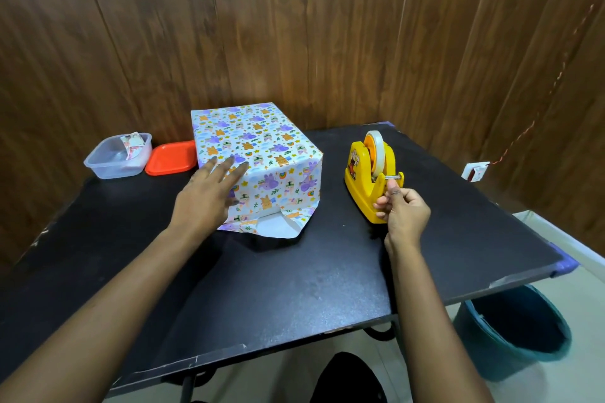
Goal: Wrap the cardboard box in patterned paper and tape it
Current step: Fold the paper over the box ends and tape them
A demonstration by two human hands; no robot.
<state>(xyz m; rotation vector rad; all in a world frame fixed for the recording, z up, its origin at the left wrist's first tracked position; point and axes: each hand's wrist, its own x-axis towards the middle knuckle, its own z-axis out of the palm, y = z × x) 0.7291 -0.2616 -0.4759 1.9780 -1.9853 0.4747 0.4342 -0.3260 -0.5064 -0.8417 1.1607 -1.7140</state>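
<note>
In the centre of the frame, on the black table (294, 288), the box (248, 141) sits covered in patterned paper (284, 183), with its near flap (278, 226) loose at the bottom. The left hand (206, 196) lies flat with straight fingers, pressing the paper onto the box. Right of centre, the right hand (404, 211) curls at the yellow dispenser (363, 186), seemingly pinching the end of the tape (379, 154). The paper looks thin and easily creased, so it is best held flat at the folds.

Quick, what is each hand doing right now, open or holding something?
Left hand: open, fingers flat on the wrapped box.
Right hand: closed, pinching the tape at the yellow dispenser's cutter.
</note>
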